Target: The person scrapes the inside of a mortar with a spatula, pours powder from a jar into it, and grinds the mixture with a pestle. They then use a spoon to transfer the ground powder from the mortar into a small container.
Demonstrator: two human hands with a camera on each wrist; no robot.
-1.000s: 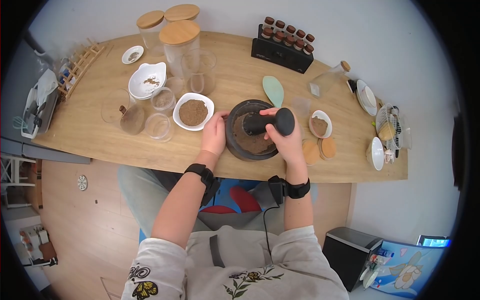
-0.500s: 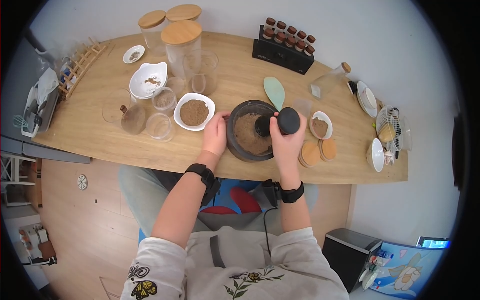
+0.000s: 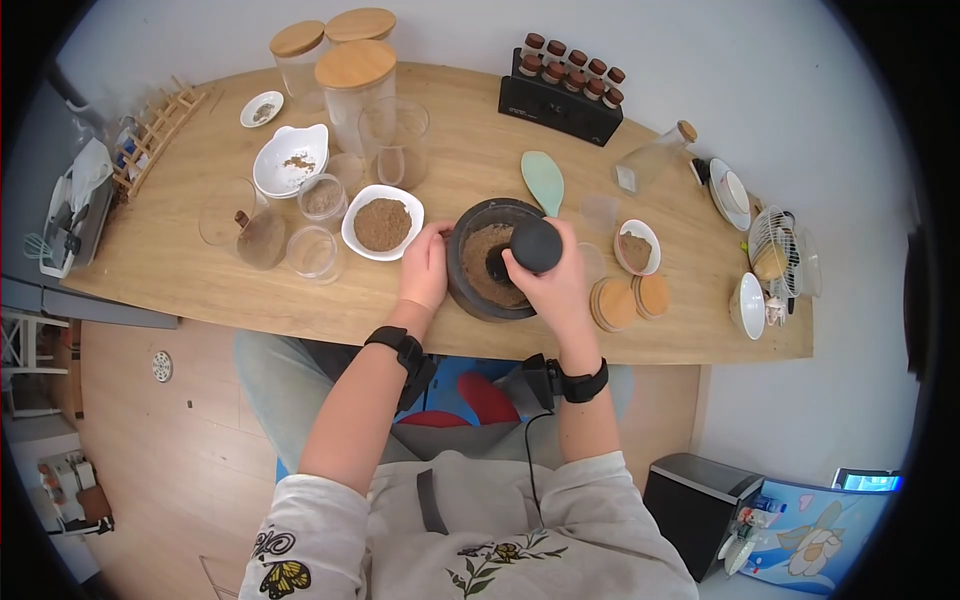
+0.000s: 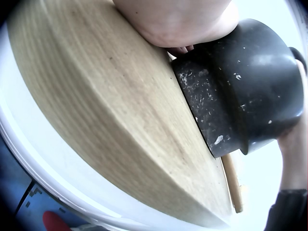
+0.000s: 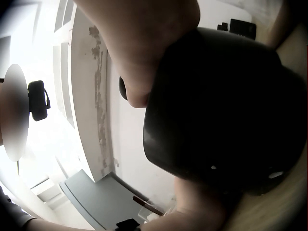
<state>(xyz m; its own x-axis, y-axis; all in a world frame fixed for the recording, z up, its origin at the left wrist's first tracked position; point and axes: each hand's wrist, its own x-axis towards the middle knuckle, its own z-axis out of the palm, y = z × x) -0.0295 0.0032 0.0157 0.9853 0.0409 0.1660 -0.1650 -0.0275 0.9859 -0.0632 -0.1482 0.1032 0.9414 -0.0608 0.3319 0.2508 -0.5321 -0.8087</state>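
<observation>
A black mortar (image 3: pixel 462 299) stands near the table's front edge, with brown powder (image 3: pixel 480 258) inside. My right hand (image 3: pixel 560 290) grips a black pestle (image 3: pixel 537 244) by its rounded knob, and its lower end is down in the powder. My left hand (image 3: pixel 425 268) holds the mortar's left side, some fingers hidden behind the wall. In the left wrist view the mortar's scuffed outer wall (image 4: pixel 260 82) shows beside that hand; in the right wrist view its dark side (image 5: pixel 216 110) fills much of the picture.
Left of the mortar is a white bowl of brown powder (image 3: pixel 383 225), with glass jars (image 3: pixel 315 252) beyond. A green spoon-shaped utensil (image 3: pixel 542 180) lies behind it. To the right are a small powder bowl (image 3: pixel 638 248) and wooden lids (image 3: pixel 613 304). A spice rack (image 3: pixel 560 108) stands at the back.
The pestle first leans across the mortar to the left, then swings right and more upright; now it sits further left and toward the centre. My left hand stays at the mortar's side.
</observation>
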